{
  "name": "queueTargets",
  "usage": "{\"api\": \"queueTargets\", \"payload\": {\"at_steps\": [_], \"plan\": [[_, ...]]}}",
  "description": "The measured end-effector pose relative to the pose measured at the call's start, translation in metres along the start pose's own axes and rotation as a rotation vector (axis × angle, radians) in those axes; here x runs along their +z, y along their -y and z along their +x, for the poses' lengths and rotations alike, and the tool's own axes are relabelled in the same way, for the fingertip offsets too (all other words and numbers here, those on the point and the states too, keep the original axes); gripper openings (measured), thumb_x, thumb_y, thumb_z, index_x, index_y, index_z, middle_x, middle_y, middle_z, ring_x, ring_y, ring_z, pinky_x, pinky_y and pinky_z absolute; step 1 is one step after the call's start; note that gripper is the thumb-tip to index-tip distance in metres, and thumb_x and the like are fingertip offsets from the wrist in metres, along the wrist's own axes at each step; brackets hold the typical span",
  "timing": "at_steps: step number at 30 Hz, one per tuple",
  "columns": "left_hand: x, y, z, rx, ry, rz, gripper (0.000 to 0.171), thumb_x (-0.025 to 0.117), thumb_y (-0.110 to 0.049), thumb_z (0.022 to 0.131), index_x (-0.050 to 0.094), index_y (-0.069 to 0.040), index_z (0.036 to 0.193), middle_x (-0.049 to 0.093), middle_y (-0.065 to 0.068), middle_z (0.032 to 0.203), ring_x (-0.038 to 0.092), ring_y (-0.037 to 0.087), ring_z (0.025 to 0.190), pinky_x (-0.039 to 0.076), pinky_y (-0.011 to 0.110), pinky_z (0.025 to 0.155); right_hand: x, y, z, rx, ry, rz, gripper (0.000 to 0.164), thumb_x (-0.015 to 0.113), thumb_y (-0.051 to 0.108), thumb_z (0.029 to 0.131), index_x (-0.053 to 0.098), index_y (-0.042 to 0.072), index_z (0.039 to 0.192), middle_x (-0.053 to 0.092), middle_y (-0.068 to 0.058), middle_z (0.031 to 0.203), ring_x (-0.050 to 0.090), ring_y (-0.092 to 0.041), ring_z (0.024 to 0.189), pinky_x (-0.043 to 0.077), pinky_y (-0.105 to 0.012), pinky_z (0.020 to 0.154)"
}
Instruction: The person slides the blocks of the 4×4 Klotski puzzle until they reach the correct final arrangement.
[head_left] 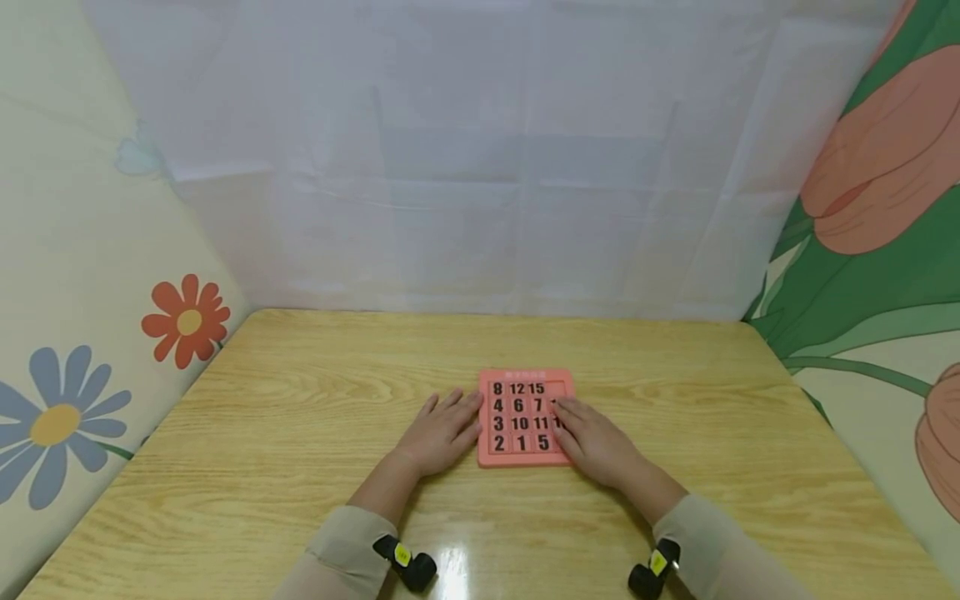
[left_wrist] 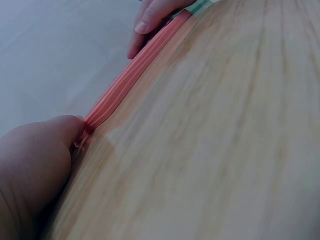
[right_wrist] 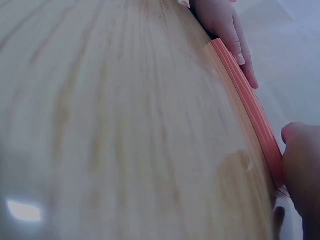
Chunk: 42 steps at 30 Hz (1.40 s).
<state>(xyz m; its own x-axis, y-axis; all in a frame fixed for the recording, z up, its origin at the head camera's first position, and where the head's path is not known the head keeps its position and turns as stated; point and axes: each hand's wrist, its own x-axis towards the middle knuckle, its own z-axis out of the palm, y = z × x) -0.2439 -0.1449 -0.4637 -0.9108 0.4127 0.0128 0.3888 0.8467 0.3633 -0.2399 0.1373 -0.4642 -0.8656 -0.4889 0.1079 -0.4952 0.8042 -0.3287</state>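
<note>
Head view shows you the flat pink plastic sliding-number puzzle (head_left: 519, 417) lying face up on the pale wood-grain worktop (head_left: 337, 367), right of its middle line and squared to you, so its black numerals read upright. A gap shows at its upper right corner, which presumably gives the tiles room to slide. Your left hand (head_left: 442, 435) is relaxed, fingers extended, their tips against the left rim, probably to steady the frame. Your right hand (head_left: 596, 437) lies loosely with straightish fingers over the right column, hiding part of its numerals; neither hand appears to grip anything.

Wood surface runs well out on both sides to the slanting worktop edges, giving your forearms lateral room. Beyond the puzzle, more wood reaches the far edge, where a white cloth backdrop (head_left: 480, 167) rises. Flower-printed panels bound the left (head_left: 60, 208) and right.
</note>
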Motion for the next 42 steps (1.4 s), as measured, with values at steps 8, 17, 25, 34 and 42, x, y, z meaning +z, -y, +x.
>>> {"api": "queueTargets", "payload": {"at_steps": [8, 17, 25, 34, 42], "plan": [[0.002, 0.003, 0.0, 0.005, 0.009, 0.0, 0.056, 0.039, -0.04, 0.105, 0.032, -0.014, 0.154, 0.033, 0.003, 0.16, 0.021, 0.03, 0.152, 0.007, 0.054, 0.125, 0.0, 0.001, 0.0, 0.019, 0.004, 0.039, 0.051, 0.043, 0.029, 0.104, 0.043, 0.001, 0.146, 0.039, -0.016, 0.155, 0.035, -0.034, 0.145, 0.028, -0.049, 0.12], [0.0, 0.002, 0.0, 0.006, 0.007, 0.003, 0.057, 0.038, -0.04, 0.105, 0.03, -0.015, 0.155, 0.031, 0.003, 0.16, 0.019, 0.029, 0.152, 0.006, 0.053, 0.125, -0.006, 0.013, 0.015, 0.013, 0.001, 0.029, 0.053, 0.042, 0.032, 0.105, 0.041, 0.002, 0.148, 0.037, -0.016, 0.156, 0.034, -0.034, 0.146, 0.027, -0.047, 0.121], [0.002, 0.0, -0.001, 0.009, -0.001, 0.001, 0.057, 0.039, -0.04, 0.105, 0.031, -0.014, 0.154, 0.033, 0.003, 0.16, 0.021, 0.029, 0.152, 0.006, 0.053, 0.125, -0.003, 0.025, 0.032, 0.036, 0.033, 0.0, 0.052, 0.039, 0.034, 0.105, 0.041, 0.005, 0.149, 0.037, -0.013, 0.157, 0.033, -0.031, 0.147, 0.024, -0.045, 0.123], [-0.001, -0.002, -0.002, 0.01, 0.003, 0.004, 0.057, 0.04, -0.04, 0.104, 0.032, -0.013, 0.154, 0.034, 0.004, 0.159, 0.022, 0.03, 0.151, 0.007, 0.054, 0.124, 0.002, 0.029, 0.041, 0.044, 0.05, -0.009, 0.053, 0.039, 0.033, 0.105, 0.041, 0.003, 0.148, 0.037, -0.013, 0.157, 0.032, -0.031, 0.147, 0.024, -0.045, 0.123], [0.0, -0.001, -0.003, 0.007, -0.011, -0.014, 0.056, 0.04, -0.038, 0.104, 0.034, -0.011, 0.153, 0.035, 0.005, 0.158, 0.024, 0.031, 0.151, 0.008, 0.054, 0.124, 0.0, 0.029, 0.041, 0.065, 0.07, -0.007, 0.053, 0.038, 0.035, 0.105, 0.04, 0.005, 0.149, 0.035, -0.012, 0.158, 0.03, -0.029, 0.148, 0.021, -0.045, 0.124]]}}
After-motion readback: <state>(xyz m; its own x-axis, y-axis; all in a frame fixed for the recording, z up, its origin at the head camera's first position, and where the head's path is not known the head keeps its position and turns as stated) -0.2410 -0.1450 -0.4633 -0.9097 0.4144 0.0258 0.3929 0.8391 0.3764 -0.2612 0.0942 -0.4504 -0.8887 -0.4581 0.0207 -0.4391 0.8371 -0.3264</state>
